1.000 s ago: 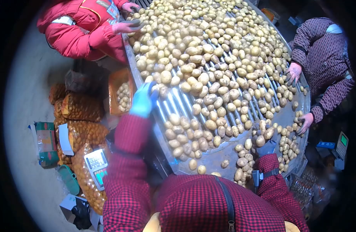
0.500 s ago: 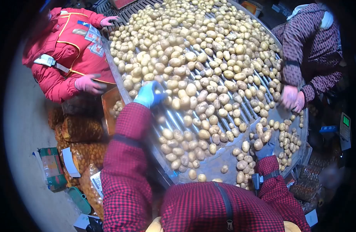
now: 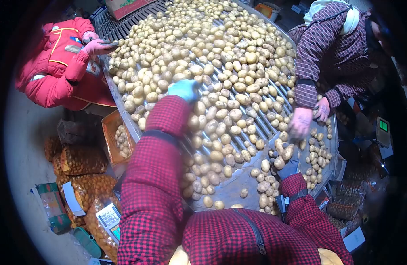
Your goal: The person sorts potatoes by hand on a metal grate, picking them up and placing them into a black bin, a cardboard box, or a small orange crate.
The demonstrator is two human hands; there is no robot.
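Observation:
My left hand (image 3: 184,90), in a light blue glove, is over the potatoes (image 3: 205,70) on the slatted sorting table (image 3: 241,179). It is smeared by motion and its fingers are hidden, so I cannot see whether it grips a potato. Lower on the table's right side, my right hand (image 3: 289,169) wears a dark blue glove. It is closed around a few potatoes (image 3: 280,162), which show above the palm. More potatoes (image 3: 266,187) lie in a heap beside that wrist.
At left, a co-worker in red has pink-gloved hands (image 3: 98,46) at the table edge. Another's pink-gloved hand (image 3: 300,122) reaches in close to my right hand. An orange crate (image 3: 112,137), filled mesh sacks (image 3: 83,160) and a scale display (image 3: 383,125) surround the table.
The view has shifted. My left hand has moved farther up over the potatoes. The right co-worker's hand has come nearer my right hand, and the left co-worker's hands have come together.

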